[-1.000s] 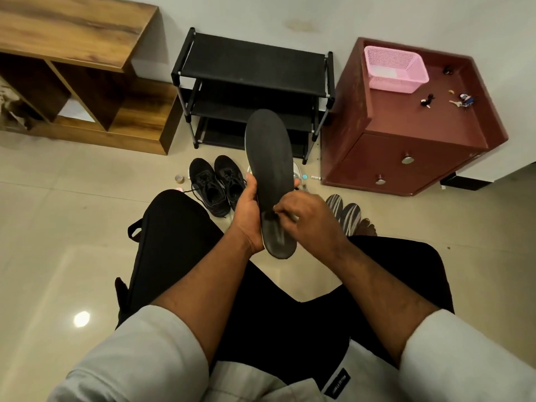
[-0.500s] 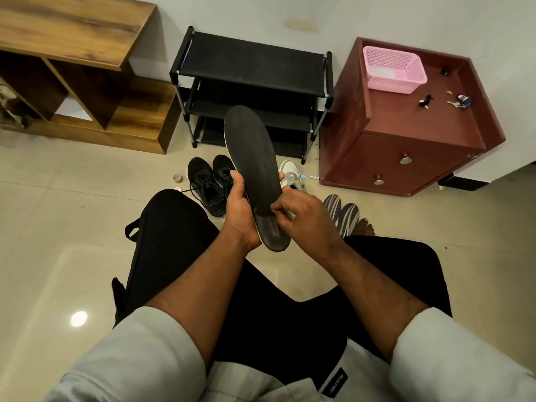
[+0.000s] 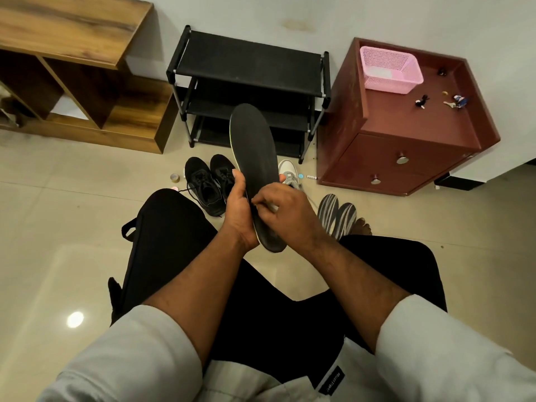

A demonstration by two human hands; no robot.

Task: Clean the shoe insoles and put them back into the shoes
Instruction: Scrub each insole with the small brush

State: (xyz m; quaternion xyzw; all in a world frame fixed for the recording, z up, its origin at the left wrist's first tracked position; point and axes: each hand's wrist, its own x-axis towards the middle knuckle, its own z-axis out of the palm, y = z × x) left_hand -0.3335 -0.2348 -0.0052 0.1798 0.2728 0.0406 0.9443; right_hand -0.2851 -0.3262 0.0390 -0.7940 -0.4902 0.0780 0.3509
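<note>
The left hand [image 3: 239,210] is gripping a long, flat black insole [image 3: 255,163] along its edge, thumb on the near face, holding it nearly upright above the person's knees with its rounded toe end pointing up. A thin pale line is showing along the insole's left edge. The right hand [image 3: 285,211] is lying over the heel end with fingers curled, pinching at the matte surface. On the glossy tiled floor [image 3: 58,221] behind, a pair of black mesh laced shoes [image 3: 210,184] is standing side by side, a white shoe [image 3: 288,172] is peeking out past the insole, and two striped grey insoles [image 3: 338,214] are lying together. A black metal rack [image 3: 249,65], a wooden shelf [image 3: 72,27] and a reddish cabinet [image 3: 406,134] carrying a pink mesh basket [image 3: 390,69] are lining the wall.
</note>
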